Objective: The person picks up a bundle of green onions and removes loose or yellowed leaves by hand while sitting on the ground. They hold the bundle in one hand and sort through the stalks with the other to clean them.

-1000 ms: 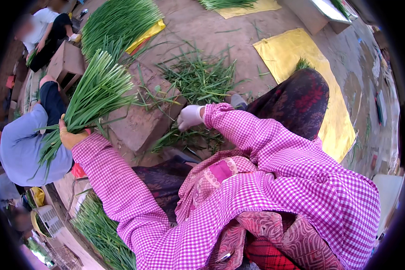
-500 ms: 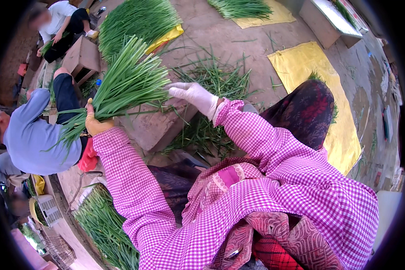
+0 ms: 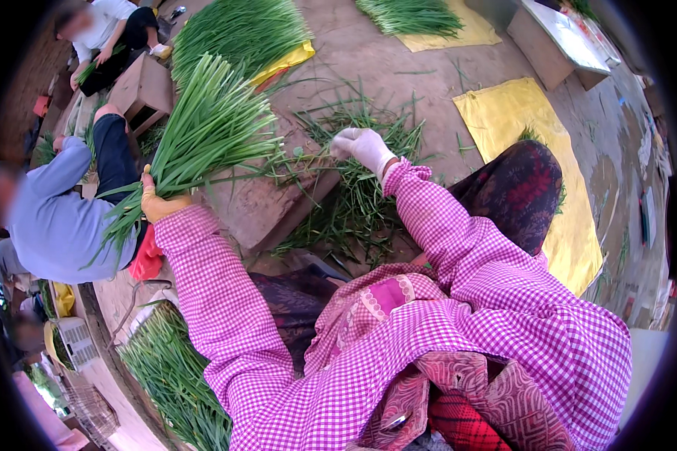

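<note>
My left hand, in a yellowish glove, is closed around the lower leafy part of a large bunch of garlic chives. The pale stem ends fan out to the right over a wooden stool. To the right of the bunch, my white-gloved right hand hangs above a heap of loose green leaves. Its fingers are curled together in a pinch. What they hold, if anything, is too small to make out. Thin stray leaves trail between the stem ends and this hand.
Large piles of chives lie at the far left, far middle and near left. A yellow sheet is spread on the right. One person in blue-grey sits close by on the left; another in white sits farther back.
My right hand has moved right, away from the stem ends, and its fingers have curled in. The left hand still grips the bunch in nearly the same place.
</note>
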### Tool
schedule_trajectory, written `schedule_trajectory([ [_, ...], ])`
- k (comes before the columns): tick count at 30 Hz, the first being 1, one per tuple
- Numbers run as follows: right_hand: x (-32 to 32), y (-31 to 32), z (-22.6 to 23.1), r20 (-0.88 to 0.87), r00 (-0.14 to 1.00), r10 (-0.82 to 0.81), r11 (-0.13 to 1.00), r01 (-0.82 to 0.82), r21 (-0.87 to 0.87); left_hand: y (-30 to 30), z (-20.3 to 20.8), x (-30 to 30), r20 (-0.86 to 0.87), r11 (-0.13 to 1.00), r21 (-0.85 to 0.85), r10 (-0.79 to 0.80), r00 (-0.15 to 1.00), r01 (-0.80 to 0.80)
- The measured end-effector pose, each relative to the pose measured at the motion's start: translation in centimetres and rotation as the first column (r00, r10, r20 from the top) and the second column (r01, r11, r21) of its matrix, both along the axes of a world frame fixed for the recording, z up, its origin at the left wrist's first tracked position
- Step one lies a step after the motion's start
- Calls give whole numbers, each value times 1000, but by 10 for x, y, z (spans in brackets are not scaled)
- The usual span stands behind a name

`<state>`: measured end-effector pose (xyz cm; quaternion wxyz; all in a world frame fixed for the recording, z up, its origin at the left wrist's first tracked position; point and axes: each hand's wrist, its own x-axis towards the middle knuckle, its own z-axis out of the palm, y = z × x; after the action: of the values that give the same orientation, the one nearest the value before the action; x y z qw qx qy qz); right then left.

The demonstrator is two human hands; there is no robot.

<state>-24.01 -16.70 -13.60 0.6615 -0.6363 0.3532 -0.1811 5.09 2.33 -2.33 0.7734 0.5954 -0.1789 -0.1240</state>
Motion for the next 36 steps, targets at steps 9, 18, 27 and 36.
schedule_trajectory([
  [9,50,56,64,65,992,111,986,-118,120,-5,-8,7,-168,981,-184,-94,981,63],
  [18,6,9,11,-606,794,31,764,-411,-498,8,8,12,-277,966,-257,-35,960,-38],
  [27,42,62,72,371,902,219,829,-372,417,-6,3,12,-436,948,-303,-46,899,-99],
  [36,9,9,0,166,976,-140,950,85,300,0,2,21,-498,900,-412,-94,862,-140],
])
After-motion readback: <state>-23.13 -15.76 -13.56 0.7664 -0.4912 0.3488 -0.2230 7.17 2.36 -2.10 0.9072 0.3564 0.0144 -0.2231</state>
